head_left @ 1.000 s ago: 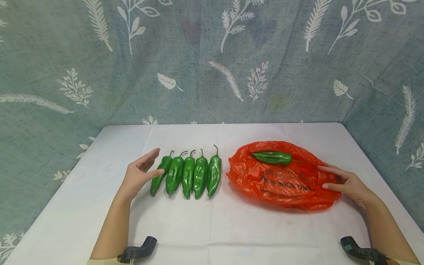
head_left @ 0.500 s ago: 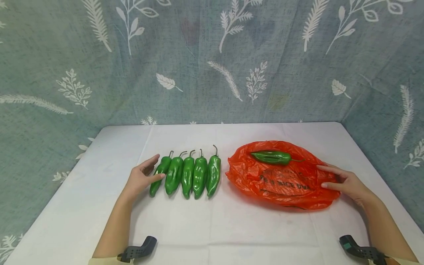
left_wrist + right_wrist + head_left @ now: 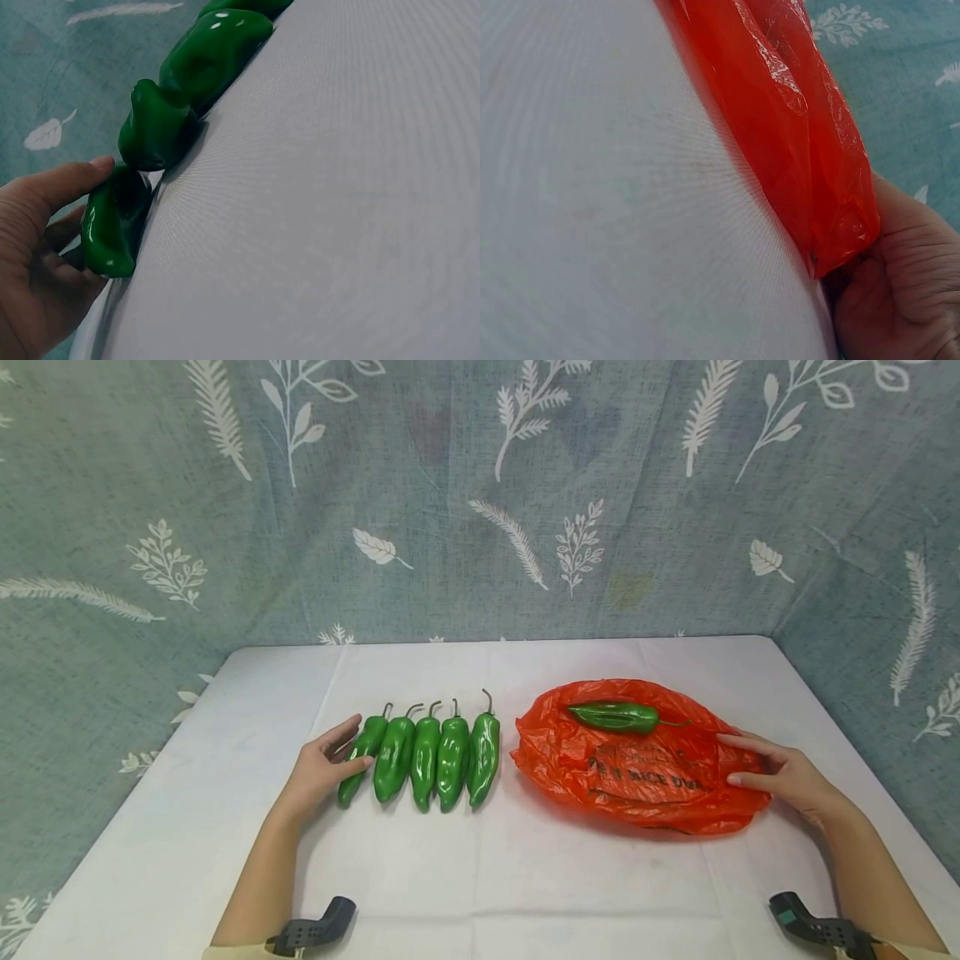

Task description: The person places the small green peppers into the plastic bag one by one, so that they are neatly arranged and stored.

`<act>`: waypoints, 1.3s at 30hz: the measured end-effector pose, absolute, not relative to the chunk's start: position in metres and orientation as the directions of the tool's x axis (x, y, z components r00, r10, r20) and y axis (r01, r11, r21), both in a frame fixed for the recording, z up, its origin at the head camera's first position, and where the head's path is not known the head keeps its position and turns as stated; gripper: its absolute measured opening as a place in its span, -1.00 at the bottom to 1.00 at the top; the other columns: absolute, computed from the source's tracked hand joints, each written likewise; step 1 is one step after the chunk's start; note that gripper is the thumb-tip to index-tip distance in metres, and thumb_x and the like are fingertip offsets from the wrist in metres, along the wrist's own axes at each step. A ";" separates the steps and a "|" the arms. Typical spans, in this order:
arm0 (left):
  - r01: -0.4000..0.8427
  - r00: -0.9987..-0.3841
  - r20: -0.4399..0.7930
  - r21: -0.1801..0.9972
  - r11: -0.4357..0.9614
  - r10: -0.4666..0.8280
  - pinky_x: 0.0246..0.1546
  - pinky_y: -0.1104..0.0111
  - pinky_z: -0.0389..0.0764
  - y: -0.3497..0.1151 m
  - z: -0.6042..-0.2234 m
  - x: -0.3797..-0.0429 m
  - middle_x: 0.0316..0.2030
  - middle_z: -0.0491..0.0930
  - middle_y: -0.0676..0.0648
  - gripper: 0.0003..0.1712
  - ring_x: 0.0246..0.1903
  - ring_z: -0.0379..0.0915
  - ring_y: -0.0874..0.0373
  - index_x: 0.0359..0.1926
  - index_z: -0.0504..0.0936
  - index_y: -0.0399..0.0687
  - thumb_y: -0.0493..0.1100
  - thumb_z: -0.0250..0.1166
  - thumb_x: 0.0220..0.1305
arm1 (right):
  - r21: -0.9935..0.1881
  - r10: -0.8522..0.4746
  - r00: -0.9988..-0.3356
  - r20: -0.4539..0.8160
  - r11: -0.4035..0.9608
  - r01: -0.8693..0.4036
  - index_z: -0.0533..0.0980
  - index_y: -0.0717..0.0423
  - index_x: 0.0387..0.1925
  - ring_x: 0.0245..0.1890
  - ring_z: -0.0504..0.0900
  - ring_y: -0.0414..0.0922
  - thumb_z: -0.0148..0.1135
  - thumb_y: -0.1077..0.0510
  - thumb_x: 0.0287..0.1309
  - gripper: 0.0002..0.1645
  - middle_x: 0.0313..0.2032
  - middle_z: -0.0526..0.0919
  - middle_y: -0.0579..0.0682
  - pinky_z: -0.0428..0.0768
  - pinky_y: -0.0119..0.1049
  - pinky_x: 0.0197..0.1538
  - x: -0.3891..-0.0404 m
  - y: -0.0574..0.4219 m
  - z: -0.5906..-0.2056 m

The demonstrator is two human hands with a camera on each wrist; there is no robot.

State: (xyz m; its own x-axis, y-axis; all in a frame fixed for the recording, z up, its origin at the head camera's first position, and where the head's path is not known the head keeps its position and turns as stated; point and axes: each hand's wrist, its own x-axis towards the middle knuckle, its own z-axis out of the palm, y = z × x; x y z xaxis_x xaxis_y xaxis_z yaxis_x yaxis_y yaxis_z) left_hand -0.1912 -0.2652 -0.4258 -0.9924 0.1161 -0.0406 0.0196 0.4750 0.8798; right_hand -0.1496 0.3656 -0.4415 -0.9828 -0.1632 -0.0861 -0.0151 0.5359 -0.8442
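Note:
Several glossy green peppers (image 3: 453, 764) lie side by side in a row on the white-covered table, stems pointing away from me. My left hand (image 3: 321, 770) is at the leftmost green pepper (image 3: 112, 225), its thumb over the pepper's upper side and its fingers beside the other side. On the right lies a crumpled red plastic bag (image 3: 645, 793) with dark printing. Another green pepper (image 3: 615, 717) lies crosswise on it, stem to the right. My right hand (image 3: 787, 781) rests on the bag's right end, fingers and thumb extended over it. In the right wrist view, some fingers are hidden.
A white cloth covers the table (image 3: 480, 877). Behind and at the sides hangs a green-blue curtain (image 3: 420, 585) with white leaf patterns. A dark wrist mount (image 3: 318, 928) sits on my left wrist and another dark mount (image 3: 817, 927) on my right wrist.
My left hand has come down and slightly right onto the leftmost pepper, its fingers drawing closer around it. The right hand, the bag and the peppers look the same.

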 end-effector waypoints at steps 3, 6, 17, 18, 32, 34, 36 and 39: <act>0.021 -0.993 -0.038 0.874 0.485 0.111 0.27 0.31 0.21 -0.265 -0.427 -0.192 0.40 0.12 -0.22 -0.16 0.38 0.05 -0.12 0.42 0.13 -0.17 -0.14 0.32 0.20 | -0.845 -0.164 -0.983 -0.079 0.535 -0.021 0.30 -0.01 0.34 0.41 -0.01 0.13 0.23 0.12 0.20 -0.33 0.43 0.11 -0.08 0.24 -0.79 -0.07 -0.149 0.365 -0.442; 0.022 -0.995 -0.031 0.861 0.507 0.095 0.32 0.23 0.16 -0.265 -0.428 -0.192 0.40 0.13 -0.22 -0.20 0.39 0.03 -0.12 0.42 0.12 -0.18 -0.18 0.26 0.23 | -0.844 -0.161 -0.984 -0.075 0.536 -0.023 0.30 -0.02 0.34 0.43 -0.01 0.02 0.23 0.12 0.20 -0.33 0.42 0.11 -0.14 0.23 -0.78 -0.05 -0.149 0.366 -0.442; -0.012 -0.999 -0.030 0.775 0.632 0.017 0.32 -0.12 0.08 -0.262 -0.433 -0.192 0.41 0.08 -0.27 -0.25 0.37 -0.04 -0.29 0.45 0.07 -0.06 -0.22 0.12 0.27 | -0.827 -0.151 -0.985 -0.085 0.562 -0.015 0.29 -0.03 0.34 0.41 -0.02 0.15 0.23 0.09 0.20 -0.32 0.44 0.09 -0.02 0.27 -0.74 0.00 -0.150 0.366 -0.442; -0.019 -0.999 -0.036 0.768 0.641 0.014 0.30 -0.14 0.10 -0.262 -0.434 -0.192 0.41 0.07 -0.27 -0.24 0.37 -0.03 -0.30 0.46 0.07 -0.03 -0.22 0.12 0.26 | -0.827 -0.152 -0.985 -0.082 0.561 -0.018 0.30 -0.02 0.34 0.41 0.00 0.12 0.24 0.10 0.20 -0.33 0.43 0.10 -0.05 0.25 -0.78 -0.06 -0.150 0.366 -0.442; 0.013 -1.000 0.015 0.738 0.675 0.003 0.28 -0.17 0.10 -0.262 -0.437 -0.192 0.37 0.15 -0.32 -0.23 0.35 0.01 -0.32 0.43 0.15 0.01 -0.26 0.22 0.24 | -0.822 -0.147 -0.985 -0.095 0.570 -0.006 0.29 -0.04 0.35 0.42 -0.03 0.13 0.22 0.08 0.21 -0.33 0.44 0.07 -0.04 0.27 -0.71 0.02 -0.149 0.367 -0.443; 0.018 -1.000 0.018 0.740 0.673 0.006 0.28 -0.17 0.11 -0.262 -0.436 -0.191 0.36 0.16 -0.32 -0.24 0.34 0.02 -0.32 0.43 0.16 0.00 -0.25 0.23 0.25 | -0.817 -0.142 -0.984 -0.105 0.577 0.004 0.29 -0.05 0.35 0.41 -0.03 0.18 0.22 0.07 0.21 -0.32 0.45 0.06 0.01 0.31 -0.63 0.08 -0.149 0.367 -0.442; 0.026 -1.000 0.026 0.738 0.674 0.010 0.27 -0.17 0.13 -0.263 -0.436 -0.191 0.35 0.19 -0.33 -0.25 0.33 0.04 -0.32 0.42 0.18 0.00 -0.24 0.24 0.25 | -0.817 -0.142 -0.984 -0.111 0.577 0.009 0.29 -0.04 0.35 0.40 -0.03 0.23 0.23 0.07 0.20 -0.32 0.45 0.05 0.08 0.35 -0.49 0.17 -0.150 0.367 -0.442; 0.030 -0.999 0.031 0.738 0.675 0.009 0.25 -0.17 0.16 -0.265 -0.435 -0.191 0.34 0.21 -0.31 -0.25 0.32 0.07 -0.31 0.42 0.19 0.02 -0.22 0.25 0.25 | -0.815 -0.143 -0.983 -0.117 0.579 0.013 0.29 -0.03 0.35 0.38 -0.03 0.27 0.24 0.07 0.20 -0.32 0.44 0.03 0.16 0.38 -0.44 0.18 -0.150 0.367 -0.440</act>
